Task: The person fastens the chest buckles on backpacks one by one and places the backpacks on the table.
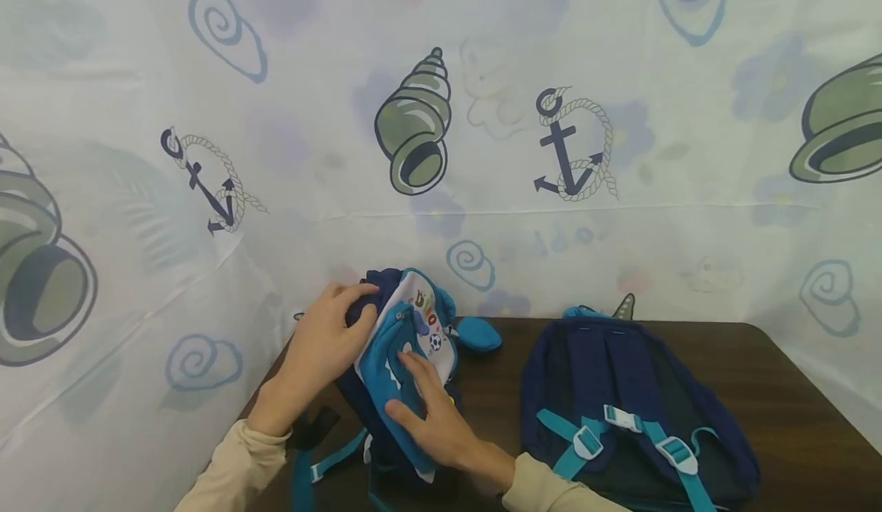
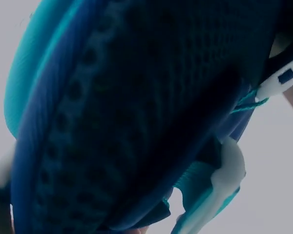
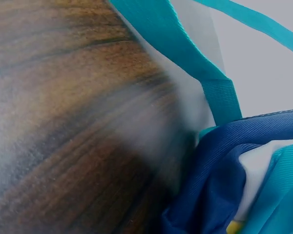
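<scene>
A small backpack in navy, white and turquoise stands tilted on the table, its decorated front facing up and to the right. My left hand grips its navy upper left edge, with fingers and thumb bent over the side. My right hand rests on the turquoise front pocket with the fingers extended. The left wrist view shows the backpack's dark mesh back close up and a white buckle. In the right wrist view a navy corner of the backpack and a turquoise strap show; neither hand is clearly seen there.
A second navy backpack lies to the right on the dark wooden table, straps and white buckles upward. A turquoise oval piece sticks out from the small backpack's right side. A patterned cloth hangs behind the table.
</scene>
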Tool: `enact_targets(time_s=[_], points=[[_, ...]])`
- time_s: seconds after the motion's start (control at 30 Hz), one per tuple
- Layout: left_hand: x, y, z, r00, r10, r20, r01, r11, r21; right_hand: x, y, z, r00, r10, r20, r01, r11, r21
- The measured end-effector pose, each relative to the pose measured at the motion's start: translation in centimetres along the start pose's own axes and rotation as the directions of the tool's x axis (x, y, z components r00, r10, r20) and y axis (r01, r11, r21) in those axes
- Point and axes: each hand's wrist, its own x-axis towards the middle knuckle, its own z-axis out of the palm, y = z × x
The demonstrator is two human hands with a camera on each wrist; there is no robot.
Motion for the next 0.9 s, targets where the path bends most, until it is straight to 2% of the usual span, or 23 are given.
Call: enact_targets(time_s=[0.23,0.33,0.5,0.67,0.73,0.77,0.83,0.9], points=[[-0.2,1.4,-0.3,0.998,0.056,-0.036,-0.054,0.997,0.053,-0.1,-0.2,0.3,1.0,-0.015,-0.001,0.015,0.997,0.07],[-0.2,1.9,-0.3,0.997,0.073,-0.032,-0.071,0.996,0.055,0.0,-0.1,0.4,1.0,-0.03,-0.003,0.03,0.995,0.097],[-0.3,2.5,-0.4,0.998,0.056,0.004,-0.056,0.997,0.046,0.3,0.1,0.5,0.999,-0.041,-0.007,0.042,0.989,0.139],[-0.5,2.4,-0.6,0.999,0.043,0.008,-0.043,0.997,0.062,0.4,-0.1,0.6,0.998,-0.055,0.035,0.049,0.987,0.152],[-0.7,2.4,-0.6,0.999,0.047,0.006,-0.047,0.996,0.072,0.4,-0.2,-0.1,0.997,-0.045,0.07,0.036,0.992,0.119],[-0.7,2.4,-0.6,0.999,0.05,0.003,-0.05,0.996,0.071,0.2,-0.4,-0.8,0.996,-0.025,0.085,0.019,0.997,0.072],[-0.9,2.4,-0.5,0.998,0.063,-0.007,-0.062,0.996,0.064,-0.3,-1.1,-2.8,0.994,0.01,0.11,-0.002,0.997,-0.072],[-1.0,2.4,-0.1,0.997,0.08,-0.018,-0.08,0.996,0.048,-1.0,-2.4,-5.7,0.992,-0.001,0.124,0.033,0.965,-0.261]])
